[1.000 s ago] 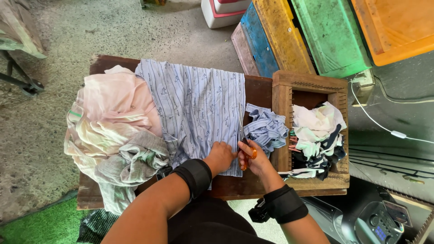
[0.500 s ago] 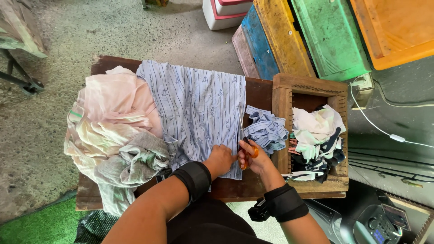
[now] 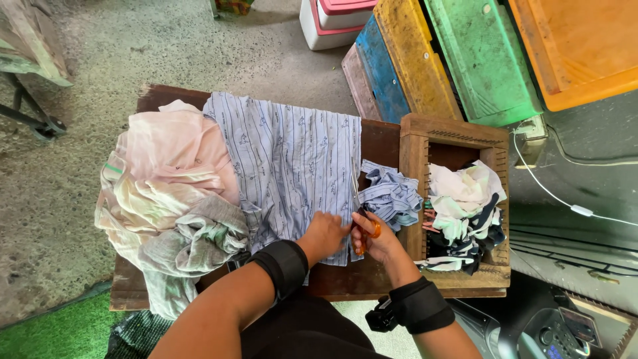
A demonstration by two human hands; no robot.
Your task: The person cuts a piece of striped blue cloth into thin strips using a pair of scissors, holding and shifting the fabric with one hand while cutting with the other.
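A blue striped cloth (image 3: 292,163) lies spread over a dark wooden table (image 3: 382,143). My left hand (image 3: 323,236) presses flat on the cloth's near right corner. My right hand (image 3: 373,237) grips scissors (image 3: 359,211) with orange handles, the blades running up along the cloth's right edge. Cut strips of the same blue cloth (image 3: 392,195) lie bunched just right of the blades. Both wrists wear black bands.
A heap of pink, pale and grey garments (image 3: 169,199) covers the table's left side. A wooden box (image 3: 414,156) at the right holds mixed cloth scraps (image 3: 465,213). Coloured crates (image 3: 485,53) lean behind it. White cables (image 3: 571,203) run at the right.
The scissors have worked a little farther up the cloth's right edge, and my left hand has shifted slightly on the cloth. The rest is unchanged.
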